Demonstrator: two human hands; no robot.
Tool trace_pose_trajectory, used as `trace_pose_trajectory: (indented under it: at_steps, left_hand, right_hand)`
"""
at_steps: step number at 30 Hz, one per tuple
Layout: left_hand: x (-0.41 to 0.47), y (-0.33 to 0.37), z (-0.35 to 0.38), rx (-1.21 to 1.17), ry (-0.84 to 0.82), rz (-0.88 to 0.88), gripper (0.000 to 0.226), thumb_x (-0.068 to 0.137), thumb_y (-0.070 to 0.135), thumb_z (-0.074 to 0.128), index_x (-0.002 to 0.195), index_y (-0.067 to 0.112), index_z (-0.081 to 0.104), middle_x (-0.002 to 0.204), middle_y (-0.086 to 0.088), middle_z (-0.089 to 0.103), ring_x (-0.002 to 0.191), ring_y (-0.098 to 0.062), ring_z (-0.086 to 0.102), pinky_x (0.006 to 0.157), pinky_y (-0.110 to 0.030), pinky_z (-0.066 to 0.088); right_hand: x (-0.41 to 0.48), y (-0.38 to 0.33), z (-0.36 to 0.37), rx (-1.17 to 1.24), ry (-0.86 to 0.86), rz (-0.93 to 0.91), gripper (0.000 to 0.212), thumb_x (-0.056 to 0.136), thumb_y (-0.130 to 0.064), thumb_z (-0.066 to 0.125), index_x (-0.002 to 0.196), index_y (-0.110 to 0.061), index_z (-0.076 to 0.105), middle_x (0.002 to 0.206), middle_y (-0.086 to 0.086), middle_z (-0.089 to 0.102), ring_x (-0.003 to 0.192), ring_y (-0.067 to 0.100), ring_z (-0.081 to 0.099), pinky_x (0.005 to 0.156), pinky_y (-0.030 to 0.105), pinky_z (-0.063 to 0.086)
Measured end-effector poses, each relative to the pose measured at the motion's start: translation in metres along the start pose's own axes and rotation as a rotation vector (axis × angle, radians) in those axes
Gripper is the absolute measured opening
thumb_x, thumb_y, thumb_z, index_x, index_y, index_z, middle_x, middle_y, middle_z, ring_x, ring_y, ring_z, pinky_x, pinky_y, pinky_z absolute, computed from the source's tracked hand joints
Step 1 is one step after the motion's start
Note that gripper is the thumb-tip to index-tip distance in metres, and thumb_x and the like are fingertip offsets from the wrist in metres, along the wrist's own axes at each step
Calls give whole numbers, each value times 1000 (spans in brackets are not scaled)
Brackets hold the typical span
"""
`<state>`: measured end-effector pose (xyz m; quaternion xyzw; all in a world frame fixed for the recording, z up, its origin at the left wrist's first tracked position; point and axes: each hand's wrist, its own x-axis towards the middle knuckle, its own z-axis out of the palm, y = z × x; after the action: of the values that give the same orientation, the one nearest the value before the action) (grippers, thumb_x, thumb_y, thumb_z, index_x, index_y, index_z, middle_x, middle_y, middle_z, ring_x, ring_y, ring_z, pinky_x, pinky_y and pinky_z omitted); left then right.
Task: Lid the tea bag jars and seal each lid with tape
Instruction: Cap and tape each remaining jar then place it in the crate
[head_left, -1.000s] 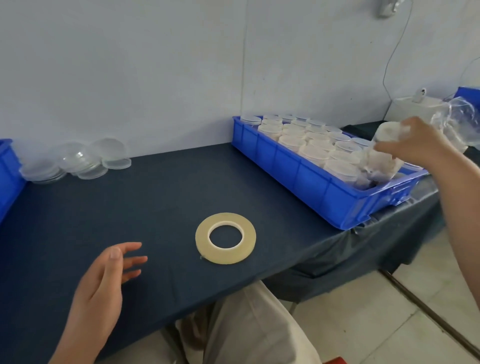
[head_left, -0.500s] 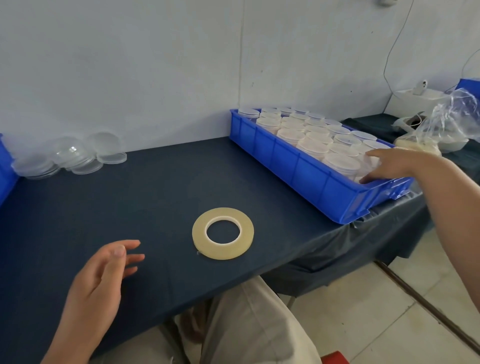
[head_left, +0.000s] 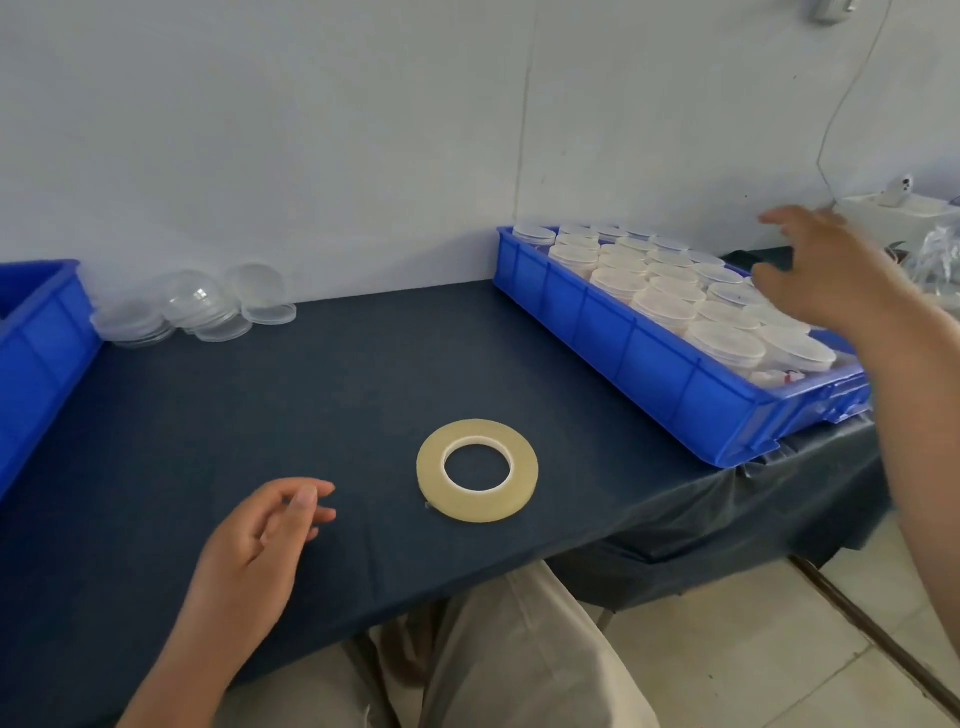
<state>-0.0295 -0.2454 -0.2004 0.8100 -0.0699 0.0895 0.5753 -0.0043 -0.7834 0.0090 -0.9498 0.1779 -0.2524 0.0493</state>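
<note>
Under the right hand (head_left: 826, 270), spread and holding nothing, lidded jars (head_left: 675, 306) fill a blue tray (head_left: 649, 358). The tape roll (head_left: 477, 470) lies just beside the empty, loosely curled left hand (head_left: 260, 551).

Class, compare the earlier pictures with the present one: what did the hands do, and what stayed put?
The right hand lowered one of the jars into the near end of the blue crate, let go, and has lifted away open above them. The left hand stays open over the table; the tape roll and loose lids have not moved.
</note>
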Motion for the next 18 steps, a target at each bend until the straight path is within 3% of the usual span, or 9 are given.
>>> trace_pose_trajectory:
  at_steps: [2, 4, 6, 8, 10, 13, 16, 18]
  left_hand:
    - [-1, 1, 2, 8, -8, 11, 25, 102, 63, 55, 105, 46, 74, 97, 13, 79, 92, 0, 73, 78, -18, 54]
    - [-2, 0, 2, 28, -23, 24, 26, 99, 55, 52, 104, 43, 75, 97, 11, 78, 90, -2, 73, 77, -12, 53]
    - [-2, -2, 2, 16, -35, 26, 20, 105, 44, 56, 102, 41, 75, 99, 9, 78, 87, -7, 74, 78, -18, 55]
    - [0, -4, 0, 31, -44, 18, 25, 110, 32, 56, 97, 40, 75, 94, 6, 78, 80, -10, 73, 75, -21, 57]
    - [1, -3, -1, 72, -60, 0, 29, 110, 36, 52, 92, 36, 74, 84, 4, 75, 68, -8, 67, 67, -19, 54]
    - [2, 3, -2, 129, -57, -36, 46, 109, 49, 47, 73, 23, 57, 63, 2, 59, 54, -6, 49, 56, -19, 42]
    - [1, 9, -2, 38, 0, -91, 56, 99, 63, 45, 66, 20, 32, 57, 5, 36, 54, -8, 34, 49, -20, 29]
    - [1, 10, -4, -16, 27, -97, 57, 97, 64, 46, 67, 19, 29, 58, 6, 33, 55, -9, 31, 49, -19, 27]
  right_hand:
    - [-22, -49, -7, 144, 129, -164, 43, 98, -41, 61, 140, -32, 57, 130, 4, 63, 119, 32, 61, 99, 47, 50]
    - [-53, -105, -7, 311, 132, -280, 25, 101, -47, 55, 117, -31, 67, 109, -9, 68, 101, 17, 64, 86, 35, 52]
    - [-87, -156, 4, 431, 4, -367, 27, 101, -43, 51, 89, -24, 65, 87, -10, 68, 81, 13, 62, 72, 34, 53]
    - [-118, -199, 29, 532, -162, -419, 31, 98, -36, 53, 70, -22, 51, 67, -9, 58, 62, 10, 52, 59, 35, 44]
    - [-148, -237, 64, 565, -306, -434, 39, 93, -30, 57, 64, -17, 34, 59, -1, 44, 55, 17, 39, 52, 33, 31]
    - [-190, -282, 117, 473, -362, -502, 47, 91, -32, 58, 61, -16, 25, 52, 1, 28, 50, 20, 26, 48, 33, 18]
    - [-222, -306, 154, 455, -379, -567, 46, 95, -33, 55, 57, -19, 33, 52, -2, 35, 49, 16, 33, 50, 35, 23]
    - [-233, -311, 168, 359, -389, -688, 44, 100, -36, 51, 60, -19, 43, 57, -3, 45, 53, 18, 45, 53, 35, 32]
